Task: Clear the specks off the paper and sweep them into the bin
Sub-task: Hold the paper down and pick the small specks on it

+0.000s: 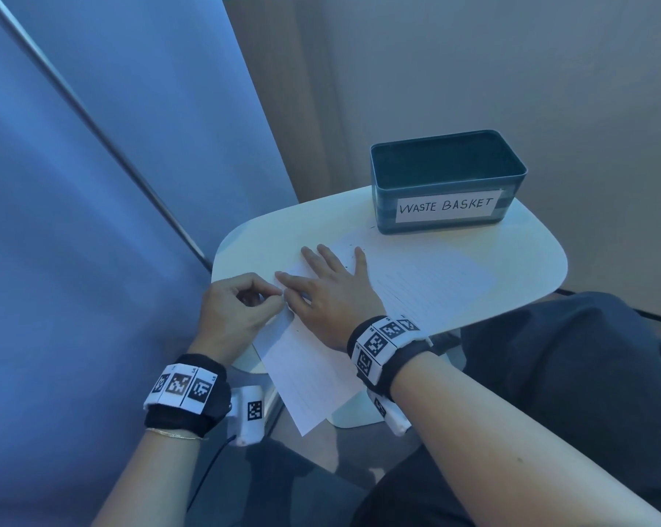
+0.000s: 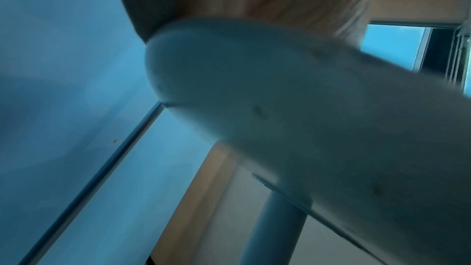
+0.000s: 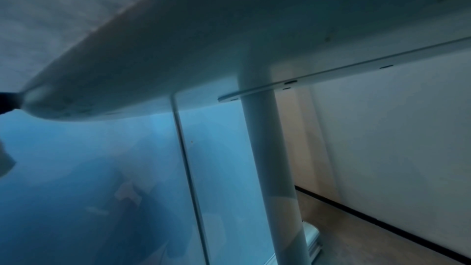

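A lined white paper lies across the small white table, and its near end hangs over the front edge. A few dark specks dot the paper's far part and the table near the bin. The teal bin, labelled WASTE BASKET, stands at the table's back. My right hand lies flat on the paper with fingers spread. My left hand pinches the paper's left edge between thumb and curled fingers. Both wrist views look up at the table's underside; no fingers show there.
A blue glass panel with a slanting metal rail stands close on the left. My knee in dark trousers sits below the table's right front. The table's single round leg runs down to the floor.
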